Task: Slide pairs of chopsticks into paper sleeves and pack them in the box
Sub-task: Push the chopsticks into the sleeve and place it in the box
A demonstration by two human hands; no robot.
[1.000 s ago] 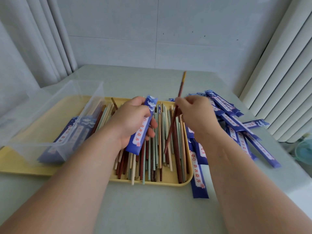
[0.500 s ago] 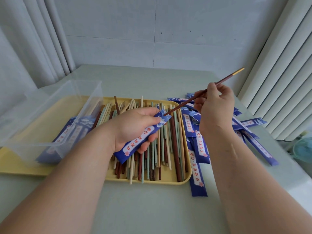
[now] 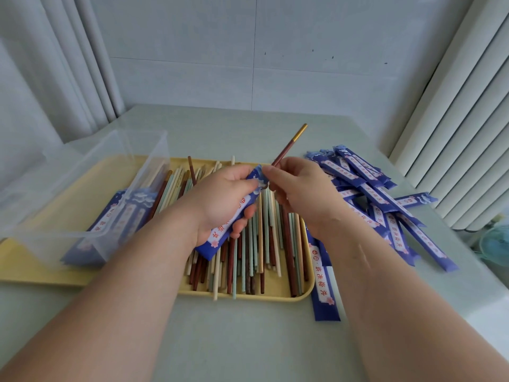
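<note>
My left hand [image 3: 220, 199] grips a blue paper sleeve [image 3: 220, 232] slanted above the yellow tray [image 3: 82, 274]. My right hand [image 3: 300, 188] pinches brown chopsticks with a gold tip [image 3: 289, 146], whose lower end meets the sleeve's open mouth between my two hands. Whether it is one stick or a pair I cannot tell. Loose chopsticks [image 3: 264, 255] in brown, cream and pale green lie side by side in the tray. A clear plastic box [image 3: 55, 194] stands on the tray's left half with filled blue sleeves [image 3: 115, 221] inside.
A heap of blue paper sleeves [image 3: 380, 199] lies on the pale table right of the tray, some reaching to the tray's near right corner. White curtains hang at left and right, with a tiled wall behind. A pale blue object sits off the table's right edge.
My right hand has swung the chopsticks from pointing far right to a steeper angle and moved left to the sleeve's mouth. The stick has slid deeper, leaving less of it showing.
</note>
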